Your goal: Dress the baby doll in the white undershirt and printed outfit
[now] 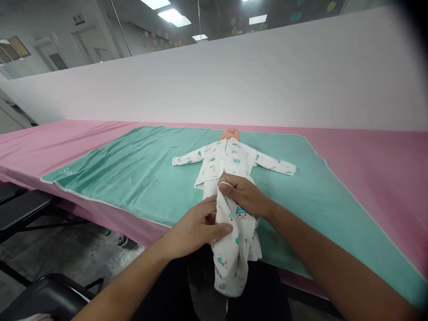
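The garment [236,249] is matt cloth, the doll [230,133] smooth plastic.

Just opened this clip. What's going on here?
A person is handling a loose white printed garment with both hands. The right hand grips its upper edge, while the left hand holds its side lower down; its bottom end hangs past the table's near edge. Beyond the hands, a doll lies with its sleeves spread wide, in a printed white jacket, on a green blanket over a pink table cover.
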`<state>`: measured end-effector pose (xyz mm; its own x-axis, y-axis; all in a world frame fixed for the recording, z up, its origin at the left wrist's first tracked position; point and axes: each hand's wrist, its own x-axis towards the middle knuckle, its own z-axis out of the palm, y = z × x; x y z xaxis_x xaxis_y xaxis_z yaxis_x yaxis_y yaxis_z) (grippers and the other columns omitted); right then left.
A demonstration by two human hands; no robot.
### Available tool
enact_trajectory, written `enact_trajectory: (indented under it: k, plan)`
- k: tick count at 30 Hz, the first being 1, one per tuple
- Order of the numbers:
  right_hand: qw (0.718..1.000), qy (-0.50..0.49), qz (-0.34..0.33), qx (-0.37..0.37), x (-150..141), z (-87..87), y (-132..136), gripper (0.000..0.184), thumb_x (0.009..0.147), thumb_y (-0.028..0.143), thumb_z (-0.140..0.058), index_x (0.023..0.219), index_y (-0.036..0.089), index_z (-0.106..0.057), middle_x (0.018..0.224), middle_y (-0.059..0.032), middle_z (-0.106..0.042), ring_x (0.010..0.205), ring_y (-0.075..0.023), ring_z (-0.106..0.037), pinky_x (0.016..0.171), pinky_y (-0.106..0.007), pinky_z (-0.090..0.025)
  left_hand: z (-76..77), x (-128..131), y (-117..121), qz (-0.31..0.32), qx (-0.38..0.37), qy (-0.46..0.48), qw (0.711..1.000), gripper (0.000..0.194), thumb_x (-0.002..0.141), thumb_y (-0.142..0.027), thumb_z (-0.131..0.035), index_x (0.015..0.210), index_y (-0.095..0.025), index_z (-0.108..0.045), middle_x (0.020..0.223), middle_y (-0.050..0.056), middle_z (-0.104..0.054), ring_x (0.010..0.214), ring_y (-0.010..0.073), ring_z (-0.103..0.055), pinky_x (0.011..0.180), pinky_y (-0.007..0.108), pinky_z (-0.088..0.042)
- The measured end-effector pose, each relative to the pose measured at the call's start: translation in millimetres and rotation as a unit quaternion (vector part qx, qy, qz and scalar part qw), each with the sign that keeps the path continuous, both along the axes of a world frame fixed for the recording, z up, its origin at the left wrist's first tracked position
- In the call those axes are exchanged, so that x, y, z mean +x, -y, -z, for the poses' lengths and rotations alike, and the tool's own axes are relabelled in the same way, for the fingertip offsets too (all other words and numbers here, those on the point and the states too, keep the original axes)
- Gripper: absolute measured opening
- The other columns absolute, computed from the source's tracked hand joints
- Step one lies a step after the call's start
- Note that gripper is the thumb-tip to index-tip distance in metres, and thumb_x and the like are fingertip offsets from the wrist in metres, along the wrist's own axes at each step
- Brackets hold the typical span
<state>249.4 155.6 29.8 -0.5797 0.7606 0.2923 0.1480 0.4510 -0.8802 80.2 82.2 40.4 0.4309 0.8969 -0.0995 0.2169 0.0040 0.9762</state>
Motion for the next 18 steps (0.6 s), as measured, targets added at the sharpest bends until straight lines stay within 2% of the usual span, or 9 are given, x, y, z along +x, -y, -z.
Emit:
enact_trajectory:
  k: [2,4,6,8,11,13,15,18]
  plan:
    - [1.000,-0.006,-0.002,-0.015,1,-1.5,-1,0.041,0.085,0.056,-0.042,0.071,0.017,-0.045,0.068,0.0017,-0.042,0.062,-0.0094,-0.037,0.055,-0.022,-0.031,3.6,-2,-4,-0.039,-0.047,0.107,0.992,0.024,0.073,-0.027,-0.063,0.094,-0.018,-0.057,0.088,0.002,-0.057,0.076,0.0150,-0.054,0.066,0.025,-0.043]
    - [0.998,0.010,-0.039,-0.051,5,-1.9,-3,0.042,0.084,0.056,-0.044,0.067,0.017,-0.044,0.062,0.0031,-0.039,0.056,-0.0079,-0.035,0.051,-0.021,-0.028,8.2,-6,-10,-0.113,-0.081,0.210,0.968,0.018,0.071,-0.024,-0.064,0.084,-0.018,-0.053,0.071,-0.002,-0.055,0.062,0.0115,-0.052,0.056,0.022,-0.041]
    - [0.988,0.036,-0.110,-0.097,10,-1.2,-7,0.044,0.083,0.053,-0.048,0.060,0.017,-0.041,0.054,0.0055,-0.033,0.049,-0.0059,-0.030,0.047,-0.021,-0.025,11.9,-12,-14,-0.156,-0.097,0.267,0.946,0.020,0.073,-0.025,-0.064,0.071,-0.017,-0.045,0.057,-0.006,-0.046,0.049,0.0072,-0.044,0.047,0.018,-0.034]
    - [0.975,0.035,-0.167,-0.143,16,1.0,-11,0.045,0.081,0.049,-0.053,0.054,0.016,-0.039,0.049,0.0066,-0.030,0.045,-0.0044,-0.028,0.045,-0.021,-0.023,14.5,-19,-15,-0.146,-0.105,0.289,0.941,0.027,0.076,-0.028,-0.062,0.066,-0.017,-0.040,0.053,-0.006,-0.040,0.045,0.0054,-0.038,0.043,0.016,-0.030]
    - [0.960,-0.021,-0.196,-0.201,25,6.4,-16,0.042,0.079,0.048,-0.057,0.055,0.014,-0.048,0.050,0.0052,-0.039,0.044,-0.0045,-0.034,0.042,-0.020,-0.024,17.4,-32,-17,-0.120,-0.116,0.312,0.935,0.023,0.079,-0.033,-0.059,0.074,-0.017,-0.045,0.058,-0.004,-0.043,0.048,0.0065,-0.042,0.044,0.017,-0.033]
    - [0.952,-0.048,-0.201,-0.227,26,9.0,-17,0.039,0.077,0.047,-0.060,0.059,0.013,-0.055,0.052,0.0034,-0.045,0.045,-0.0056,-0.039,0.041,-0.020,-0.027,18.9,-37,-20,-0.124,-0.119,0.329,0.929,0.018,0.078,-0.030,-0.060,0.081,-0.017,-0.047,0.062,-0.003,-0.046,0.052,0.0080,-0.048,0.048,0.018,-0.038]
    - [0.950,-0.050,-0.188,-0.243,22,8.2,-16,0.032,0.076,0.043,-0.062,0.067,0.012,-0.061,0.058,0.0010,-0.053,0.050,-0.0075,-0.047,0.044,-0.020,-0.034,18.7,-35,-25,-0.132,-0.096,0.336,0.928,0.020,0.076,-0.024,-0.063,0.085,-0.019,-0.047,0.065,-0.003,-0.049,0.055,0.0091,-0.051,0.050,0.018,-0.040]
    - [0.960,-0.014,-0.153,-0.234,10,0.6,-11,0.029,0.073,0.040,-0.066,0.088,0.015,-0.064,0.079,-0.0029,-0.063,0.069,-0.0126,-0.058,0.059,-0.024,-0.045,15.3,-22,-34,-0.136,-0.029,0.324,0.936,0.023,0.074,-0.020,-0.066,0.087,-0.019,-0.046,0.072,-0.002,-0.053,0.057,0.0091,-0.054,0.051,0.019,-0.042]
